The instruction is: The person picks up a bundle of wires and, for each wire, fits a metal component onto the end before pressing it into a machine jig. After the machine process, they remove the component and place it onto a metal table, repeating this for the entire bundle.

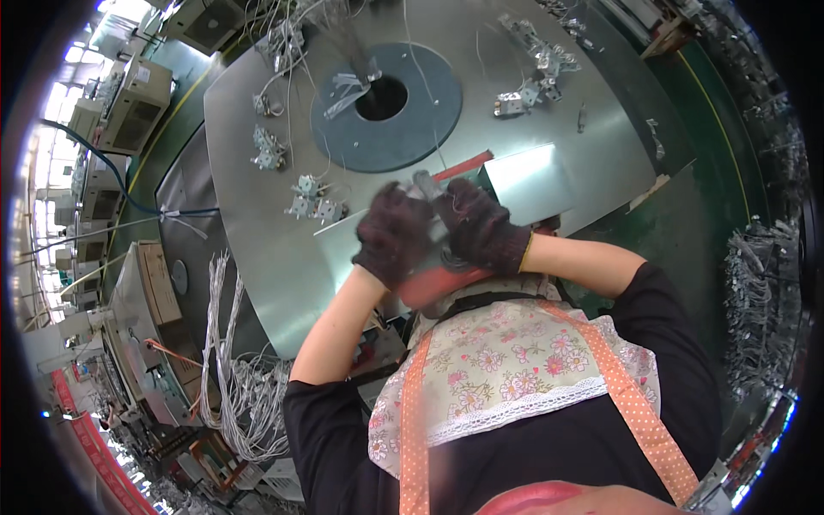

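Dark knitted gloves cover both hands, which meet at the near edge of the metal table (584, 120). My left hand (391, 232) is blurred, with its fingers curled in toward a small greyish piece (422, 182) between the hands. My right hand (482, 225) is closed as well, its fingertips close to that piece. What each hand grips is hidden by the gloves and smeared by motion. Behind the right fingers runs a red bar (465, 166), beside a shiny flat panel (525, 176). Another red part (438, 285) lies under the wrists.
A blue-grey disc (386, 146) with a dark central hole carries a bundle of pale wires (343, 43). Small metal parts with white sockets (316, 199) lie at left, more (541, 73) at far right. White cable bundles (245, 403) hang at lower left.
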Demonstrator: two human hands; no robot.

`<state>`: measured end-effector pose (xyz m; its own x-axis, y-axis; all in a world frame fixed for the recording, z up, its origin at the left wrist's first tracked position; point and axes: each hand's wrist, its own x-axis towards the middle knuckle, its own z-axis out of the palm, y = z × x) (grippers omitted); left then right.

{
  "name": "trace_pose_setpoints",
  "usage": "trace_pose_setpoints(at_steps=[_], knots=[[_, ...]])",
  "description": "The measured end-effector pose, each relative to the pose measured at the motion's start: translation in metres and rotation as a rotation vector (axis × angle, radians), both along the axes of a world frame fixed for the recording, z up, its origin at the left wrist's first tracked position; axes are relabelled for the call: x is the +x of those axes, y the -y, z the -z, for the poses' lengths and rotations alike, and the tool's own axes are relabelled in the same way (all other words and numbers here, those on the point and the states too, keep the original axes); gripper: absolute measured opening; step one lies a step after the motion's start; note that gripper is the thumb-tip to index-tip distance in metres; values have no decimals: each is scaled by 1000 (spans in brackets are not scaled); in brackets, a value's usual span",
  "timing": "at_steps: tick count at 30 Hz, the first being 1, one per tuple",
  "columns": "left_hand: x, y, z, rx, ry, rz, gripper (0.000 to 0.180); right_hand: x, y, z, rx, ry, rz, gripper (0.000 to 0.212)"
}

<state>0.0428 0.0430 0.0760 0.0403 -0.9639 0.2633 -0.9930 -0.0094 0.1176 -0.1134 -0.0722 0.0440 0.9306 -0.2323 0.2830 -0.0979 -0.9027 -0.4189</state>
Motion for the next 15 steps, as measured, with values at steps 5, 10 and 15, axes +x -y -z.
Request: trace_pose_setpoints(at_steps=[5, 10, 15], knots=[[-29, 16, 6, 240, 33, -29, 53, 4, 14, 20, -86, 42, -168, 71], [-33, 10, 13, 122, -90, -56, 39, -10, 62, -22, 411, -17, -354, 51], [-36, 3, 14, 181, -48, -156, 55, -27, 146, -50, 21, 439, -76, 47]])
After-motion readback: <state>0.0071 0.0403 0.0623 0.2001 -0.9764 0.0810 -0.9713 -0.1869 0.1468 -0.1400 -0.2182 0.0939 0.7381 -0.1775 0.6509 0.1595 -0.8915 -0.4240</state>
